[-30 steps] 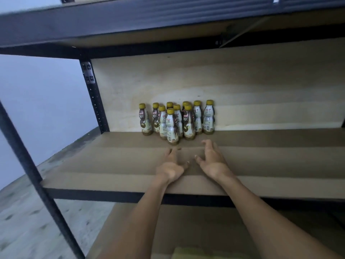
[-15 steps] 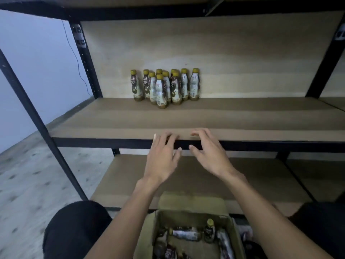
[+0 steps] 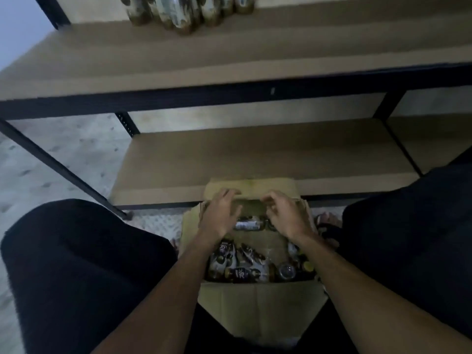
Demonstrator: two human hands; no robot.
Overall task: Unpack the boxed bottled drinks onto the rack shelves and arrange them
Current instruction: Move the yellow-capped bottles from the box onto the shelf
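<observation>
An open cardboard box stands on the floor between my knees, with several bottled drinks lying loose inside. My left hand hovers over the box's far left part, fingers spread and holding nothing. My right hand hovers over the far right part with fingers loosely curled, nothing in it. One bottle lies on its side between the two hands. Several bottles stand grouped at the back of the upper shelf, blurred and cut off by the top edge.
A bare lower shelf sits just beyond the box. The rack's black front beam and a slanted black post frame it. My dark-clothed knees flank the box. Pale floor lies to the left.
My view has dropped from the upper shelf to the box. Both hands have come back from the shelf edge and down over the open box.
</observation>
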